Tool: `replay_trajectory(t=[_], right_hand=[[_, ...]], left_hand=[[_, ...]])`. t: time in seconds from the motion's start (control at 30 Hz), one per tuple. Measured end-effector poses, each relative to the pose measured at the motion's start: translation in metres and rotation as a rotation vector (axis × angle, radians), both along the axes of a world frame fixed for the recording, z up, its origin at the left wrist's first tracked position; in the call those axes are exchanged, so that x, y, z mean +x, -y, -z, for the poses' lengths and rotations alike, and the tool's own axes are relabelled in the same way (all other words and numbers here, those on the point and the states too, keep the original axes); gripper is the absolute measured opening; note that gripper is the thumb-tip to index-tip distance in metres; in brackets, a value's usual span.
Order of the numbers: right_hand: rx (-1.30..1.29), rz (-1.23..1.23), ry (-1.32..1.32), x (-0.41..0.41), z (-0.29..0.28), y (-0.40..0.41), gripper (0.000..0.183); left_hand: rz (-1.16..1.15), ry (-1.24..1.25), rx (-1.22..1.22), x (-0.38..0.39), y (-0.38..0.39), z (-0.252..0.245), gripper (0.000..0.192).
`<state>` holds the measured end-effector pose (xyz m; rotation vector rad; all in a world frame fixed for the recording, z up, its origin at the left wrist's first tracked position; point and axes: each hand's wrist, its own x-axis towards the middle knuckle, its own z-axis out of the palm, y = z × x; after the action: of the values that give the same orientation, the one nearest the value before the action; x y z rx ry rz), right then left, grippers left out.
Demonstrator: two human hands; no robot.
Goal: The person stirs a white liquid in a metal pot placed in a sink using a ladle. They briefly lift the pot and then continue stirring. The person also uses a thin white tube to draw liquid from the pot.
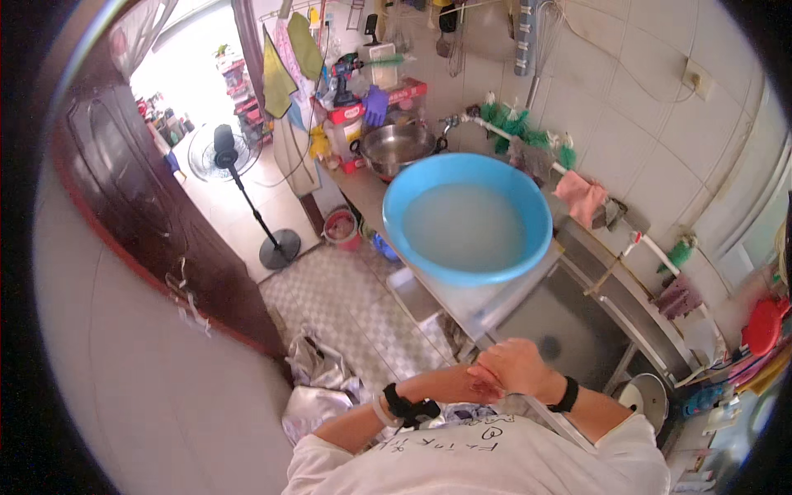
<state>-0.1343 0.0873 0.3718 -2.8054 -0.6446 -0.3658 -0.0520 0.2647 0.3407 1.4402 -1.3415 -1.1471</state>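
My two hands meet close to my body at the front edge of a stainless steel sink (581, 309). My right hand (518, 366) wraps over my left hand (486, 382), whose fingers are mostly hidden beneath it. Dark bands circle both wrists, and a pale bracelet sits on the left forearm. Beyond the hands, a large light-blue plastic basin (539, 232) rests on the counter to the left of the sink. Cloudy whitish water (464, 226) partly fills it. Neither hand touches the basin.
A two-handled steel pot (399, 145) stands behind the basin. Green brushes (510, 127) and cloths hang along a white pipe. On the left are a dark door (167, 216), a standing fan (279, 249) and a red bucket (341, 229). A round lid (646, 402) lies right of the sink.
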Motion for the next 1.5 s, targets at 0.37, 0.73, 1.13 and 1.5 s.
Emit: replay_trajectory(t=[0.37, 0.73, 1.13, 1.5], right_hand=[[0.234, 0.494, 0.384, 0.305, -0.123, 0.070, 0.032], [0.651, 0.055, 0.162, 0.700, -0.175, 0.175, 0.024], [-0.834, 1.282, 0.095, 0.937, -0.244, 0.314, 0.038], [-0.633, 1.217, 0.313, 0.976, -0.223, 0.399, 0.058]], left_hand=[[-0.998, -0.213, -0.147, 0.296, -0.158, 0.031, 0.058], [-1.123, -0.662, 0.048, 0.476, -0.217, 0.088, 0.041], [-0.801, -0.709, 0.217, 0.774, -0.188, 0.121, 0.053], [-0.771, -0.773, 0.339, 0.845, -0.161, 0.137, 0.051]])
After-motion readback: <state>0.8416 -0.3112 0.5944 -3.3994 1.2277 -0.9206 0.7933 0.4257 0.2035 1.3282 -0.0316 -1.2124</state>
